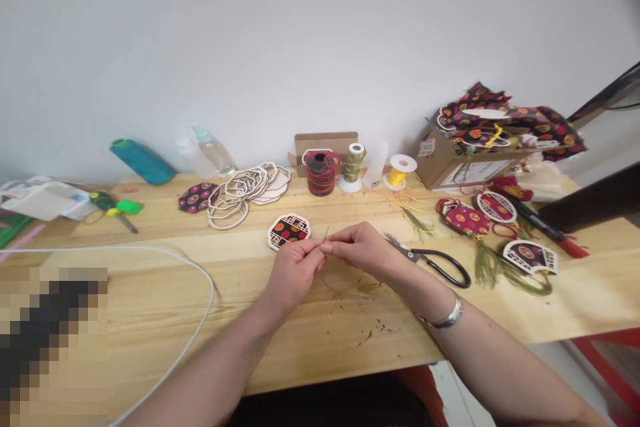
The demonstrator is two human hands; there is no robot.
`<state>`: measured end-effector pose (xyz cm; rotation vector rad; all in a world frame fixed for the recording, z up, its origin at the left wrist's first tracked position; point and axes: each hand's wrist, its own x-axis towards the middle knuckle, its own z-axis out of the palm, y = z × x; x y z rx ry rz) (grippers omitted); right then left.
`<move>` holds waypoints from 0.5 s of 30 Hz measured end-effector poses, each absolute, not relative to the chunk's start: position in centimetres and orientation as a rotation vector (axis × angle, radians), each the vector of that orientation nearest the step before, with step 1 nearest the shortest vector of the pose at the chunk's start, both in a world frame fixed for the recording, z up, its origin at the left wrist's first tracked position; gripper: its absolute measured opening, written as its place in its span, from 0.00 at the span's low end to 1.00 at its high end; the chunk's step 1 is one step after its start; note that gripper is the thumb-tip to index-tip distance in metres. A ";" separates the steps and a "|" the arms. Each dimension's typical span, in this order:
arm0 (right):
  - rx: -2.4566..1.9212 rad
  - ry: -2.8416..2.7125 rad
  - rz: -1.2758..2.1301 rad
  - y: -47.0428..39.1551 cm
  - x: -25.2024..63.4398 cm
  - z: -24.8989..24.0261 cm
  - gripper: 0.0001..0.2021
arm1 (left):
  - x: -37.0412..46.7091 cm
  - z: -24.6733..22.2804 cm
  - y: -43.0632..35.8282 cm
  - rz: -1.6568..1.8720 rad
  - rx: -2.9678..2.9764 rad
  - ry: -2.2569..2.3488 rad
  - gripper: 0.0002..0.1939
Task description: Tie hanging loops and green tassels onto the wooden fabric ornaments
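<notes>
My left hand [300,270] and my right hand [357,250] meet above the middle of the table, fingertips pinched together on a thin olive thread [327,233]. Loose ends of it stick up and hang below the fingers. Just beyond my left hand lies a patterned fabric ornament [289,231] with a pale wooden lattice frame, partly covered by the hand. Black-handled scissors [427,259] rest beside my right wrist, blades towards the back left. Small dark scraps [380,327] are scattered on the table in front of my hands.
Behind stand a red cord spool [321,177], an olive thread spool [353,167] and a yellow spool [399,173]. Wooden frames [245,190] lie back left. Tasselled ornaments [530,259] and a fabric-filled box [450,160] are at right. A white cable [210,280] curves across the left side.
</notes>
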<state>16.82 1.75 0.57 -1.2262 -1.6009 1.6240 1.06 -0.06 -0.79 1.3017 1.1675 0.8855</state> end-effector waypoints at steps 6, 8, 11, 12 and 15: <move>-1.270 -1.427 1.634 1.7 16.3 0.4 0.16 | 1.3 -0.5 0.0 0.865 1.340 1.227 0.17; -1.256 -1.371 1.636 1.7 16.2 0.4 0.15 | 1.3 -0.5 0.0 0.847 1.334 1.249 0.17; -1.233 -1.288 1.641 1.6 16.0 0.2 0.13 | 1.2 -0.7 -0.1 0.824 1.330 1.289 0.16; -1.222 -1.265 1.644 1.6 15.9 0.1 0.13 | 1.2 -0.8 -0.1 0.820 1.328 1.299 0.16; -1.204 -1.197 1.634 1.7 15.8 -0.1 0.12 | 1.1 -0.9 -0.1 0.817 1.323 1.315 0.17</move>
